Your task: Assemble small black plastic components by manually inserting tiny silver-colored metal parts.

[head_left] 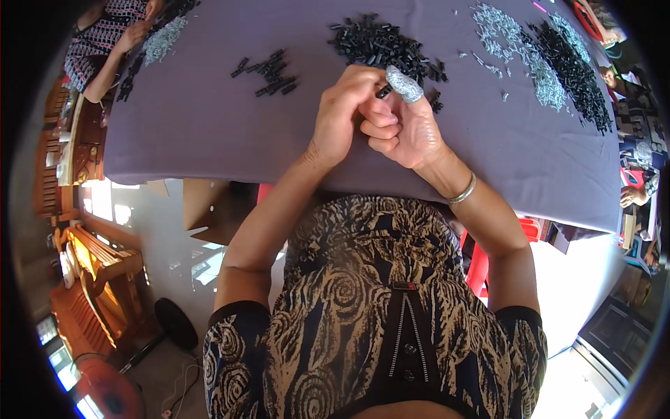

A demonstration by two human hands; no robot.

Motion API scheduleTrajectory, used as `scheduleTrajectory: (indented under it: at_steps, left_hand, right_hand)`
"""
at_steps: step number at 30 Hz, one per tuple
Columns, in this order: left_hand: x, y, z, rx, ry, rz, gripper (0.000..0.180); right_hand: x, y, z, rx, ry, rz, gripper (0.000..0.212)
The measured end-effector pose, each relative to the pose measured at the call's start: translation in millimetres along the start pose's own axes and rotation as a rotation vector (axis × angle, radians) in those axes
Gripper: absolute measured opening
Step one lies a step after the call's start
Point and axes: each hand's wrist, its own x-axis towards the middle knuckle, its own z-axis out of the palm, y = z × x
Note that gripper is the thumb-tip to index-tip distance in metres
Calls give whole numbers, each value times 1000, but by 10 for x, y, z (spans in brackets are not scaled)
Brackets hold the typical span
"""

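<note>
My two hands meet over the near half of the cloth-covered table, just below a big heap of small black tube-like pieces (377, 45). Between them the end of one small black piece (383, 91) shows. My left hand (343, 105) is closed, its fingertips pressed at that piece. My right hand (408, 129) has its fingers curled in and its thumb laid against the same piece; a silvery-grey wrap (404, 84) covers the thumb. Fingers hide most of the piece. To the left of my hands lies a smaller group of black pieces (269, 72), longer-looking than those in the heap.
A grey-purple cloth (174, 133) covers the table. At the far right are heaps of clear small parts (548, 84) and black pieces (572, 77). Another person's arm (108, 70) works at the far left near more clear parts (165, 40). A wooden bench (91, 279) stands at left.
</note>
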Motion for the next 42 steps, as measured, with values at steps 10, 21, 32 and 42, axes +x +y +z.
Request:
scheduleTrajectory:
  at_steps: [10,21,32,42]
  left_hand:
    - [207,97,-204,727,239,378,14]
    - [258,441,-938,1419,492,317,22]
    - [106,166,-119,846,-14,211,8]
    - [34,110,-7,810,-84,151,9]
  right_hand:
    - [-92,-48,116,-291,279,-63,42]
    - [-357,-770,47,-688,525,-573,16]
    - [-693,-1047,-326,-1551,567,-327,11]
    - [-651,-942,-277,-1610,469,-194,11]
